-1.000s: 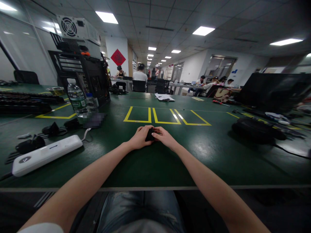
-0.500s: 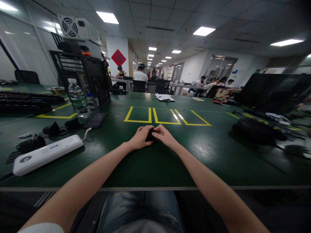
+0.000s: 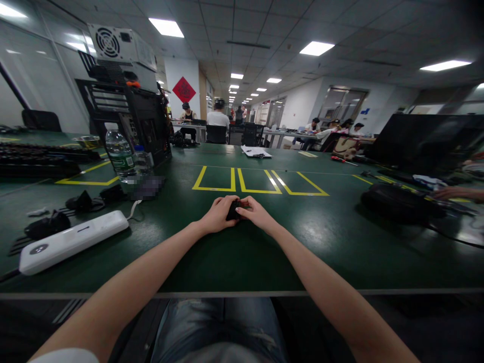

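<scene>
A small black object (image 3: 233,210) is between my two hands, low over the green table (image 3: 234,262); its kind cannot be made out. My left hand (image 3: 219,214) is closed round its left side, with the thumb toward me. From the right, my right hand (image 3: 255,210) pinches it with thumb and fingertips. Fingers cover much of the object. Just beyond my hands, yellow tape outlines (image 3: 260,190) are marked on the table.
At left lie a long white device (image 3: 75,242) with a cable and several black parts (image 3: 49,224). Behind them stand water bottles (image 3: 120,154) and an open computer case (image 3: 147,121). At right are a black pouch (image 3: 397,201), a screwdriver (image 3: 343,160) and another person's hand (image 3: 459,193).
Another person's hand has come in at the right edge, over the things by the black pouch. My hands and the black object have hardly moved.
</scene>
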`<state>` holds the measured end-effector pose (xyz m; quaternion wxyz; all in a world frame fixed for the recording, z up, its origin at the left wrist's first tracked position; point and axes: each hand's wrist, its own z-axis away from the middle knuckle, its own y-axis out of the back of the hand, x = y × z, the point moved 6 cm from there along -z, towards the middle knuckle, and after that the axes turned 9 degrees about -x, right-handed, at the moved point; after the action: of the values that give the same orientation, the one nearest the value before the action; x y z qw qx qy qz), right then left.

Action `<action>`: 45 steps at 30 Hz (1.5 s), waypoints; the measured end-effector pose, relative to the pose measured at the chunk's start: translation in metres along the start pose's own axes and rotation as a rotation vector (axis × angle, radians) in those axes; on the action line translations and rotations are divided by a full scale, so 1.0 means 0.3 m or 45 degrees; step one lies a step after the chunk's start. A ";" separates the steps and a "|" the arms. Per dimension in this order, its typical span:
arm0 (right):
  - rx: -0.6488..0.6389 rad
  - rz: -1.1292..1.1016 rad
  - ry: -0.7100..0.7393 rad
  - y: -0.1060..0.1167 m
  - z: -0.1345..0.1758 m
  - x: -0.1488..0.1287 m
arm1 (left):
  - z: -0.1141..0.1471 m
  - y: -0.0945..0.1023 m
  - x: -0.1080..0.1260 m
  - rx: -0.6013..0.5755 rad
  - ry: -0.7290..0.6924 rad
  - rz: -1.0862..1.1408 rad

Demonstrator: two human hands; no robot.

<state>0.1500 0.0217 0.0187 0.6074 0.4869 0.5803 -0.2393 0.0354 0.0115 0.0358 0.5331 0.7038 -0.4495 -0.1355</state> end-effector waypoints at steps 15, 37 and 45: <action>0.027 0.009 0.032 0.005 0.004 -0.007 | 0.000 0.002 0.004 -0.011 0.021 0.016; -0.001 0.015 0.040 -0.006 0.003 -0.012 | 0.000 0.005 0.008 -0.015 0.018 0.019; -0.022 -0.015 -0.068 0.001 0.003 0.005 | 0.002 0.003 0.003 -0.012 0.018 0.006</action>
<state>0.1511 0.0215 0.0174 0.6254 0.4716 0.5687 -0.2508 0.0351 0.0105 0.0366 0.5399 0.7013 -0.4467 -0.1312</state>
